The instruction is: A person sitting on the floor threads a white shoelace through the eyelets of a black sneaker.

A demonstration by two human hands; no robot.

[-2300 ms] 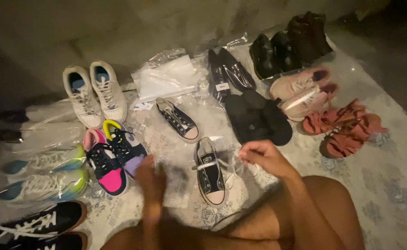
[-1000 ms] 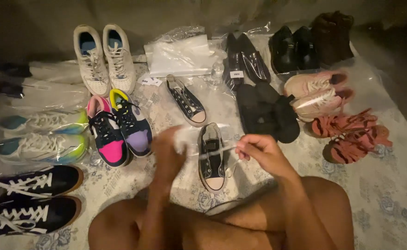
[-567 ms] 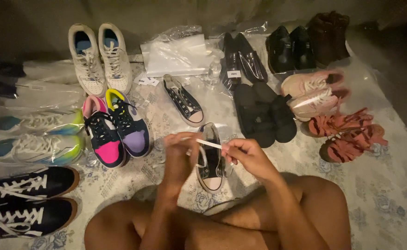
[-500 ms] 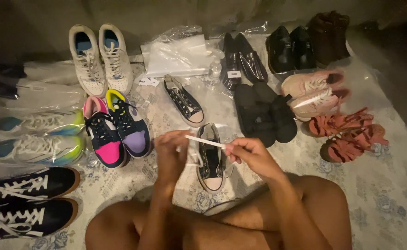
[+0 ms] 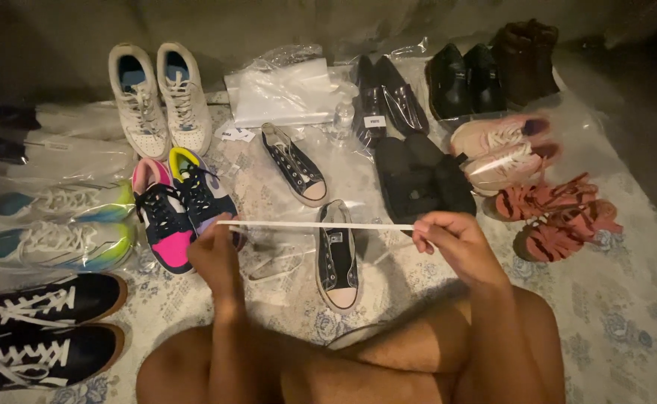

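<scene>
A: Above the floor mat (image 5: pixel 642 299), left hand (image 5: pixel 216 251) and right hand (image 5: pixel 452 239) each pinch an end of the white lace (image 5: pixel 317 224), held taut over the black sneaker (image 5: pixel 338 258).

B: Risk?

A: Likely slip from the left pinch; only the tip is held.

B: Count?

A: One lace, two black low sneakers; second one (image 5: pixel 293 163) lies farther off. Red sandals (image 5: pixel 556 217): two.

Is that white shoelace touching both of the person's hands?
Touching. The head view shows the shoelace pulled straight, one end pinched by the left hand, the other by the right hand.
</scene>
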